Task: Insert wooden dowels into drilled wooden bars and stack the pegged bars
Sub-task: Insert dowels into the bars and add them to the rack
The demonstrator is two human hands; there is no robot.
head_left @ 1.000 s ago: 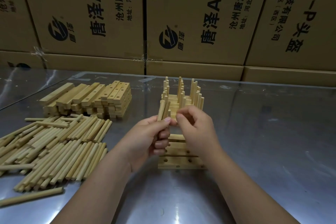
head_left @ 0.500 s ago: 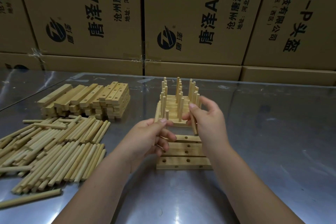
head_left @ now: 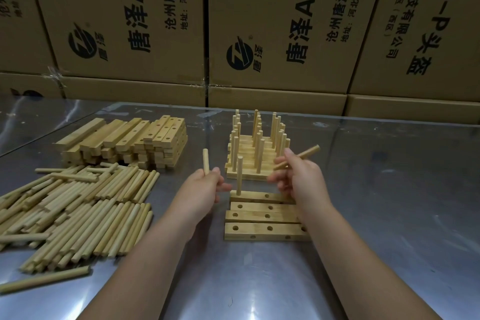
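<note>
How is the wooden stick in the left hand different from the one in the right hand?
The left hand holds its pale round wooden dowel upright, lower end hidden in the fist. The right hand pinches its matching wooden dowel slanted, both ends showing. Both are same-coloured round sticks.

Both forearms stretch forward, hands apart. Your left hand [head_left: 201,188] is curled, pinching a dowel [head_left: 205,162] upright; your right hand [head_left: 302,180] grips a slanted dowel [head_left: 309,151] across its fingers.
</note>
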